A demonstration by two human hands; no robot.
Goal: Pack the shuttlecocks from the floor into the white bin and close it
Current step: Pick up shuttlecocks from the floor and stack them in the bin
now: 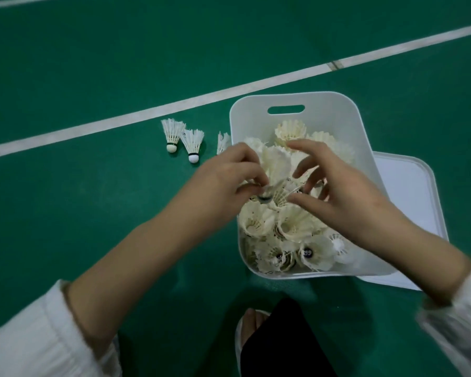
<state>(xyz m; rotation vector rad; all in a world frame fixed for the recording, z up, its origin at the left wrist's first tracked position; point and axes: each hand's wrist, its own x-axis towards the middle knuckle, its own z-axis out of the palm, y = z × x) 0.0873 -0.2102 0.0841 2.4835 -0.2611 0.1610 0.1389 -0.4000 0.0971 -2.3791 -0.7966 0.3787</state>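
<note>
A white bin (256,110) stands on the green floor, holding several white feather shuttlecocks (288,227). My left hand (229,175) pinches a shuttlecock (272,193) by its dark-banded cork end over the bin's left rim. My right hand (335,186) hovers over the bin's middle with fingers spread and slightly bent, its fingertips close to that shuttlecock's feathers. Two shuttlecocks (172,134) (193,144) lie on the floor left of the bin. A third shuttlecock (223,142) shows partly behind my left hand, against the bin's wall.
The bin's white lid (408,186) lies flat on the floor, partly under the bin's right side. White court lines (120,118) cross the green floor behind. My foot and dark trouser leg (272,336) are just in front of the bin.
</note>
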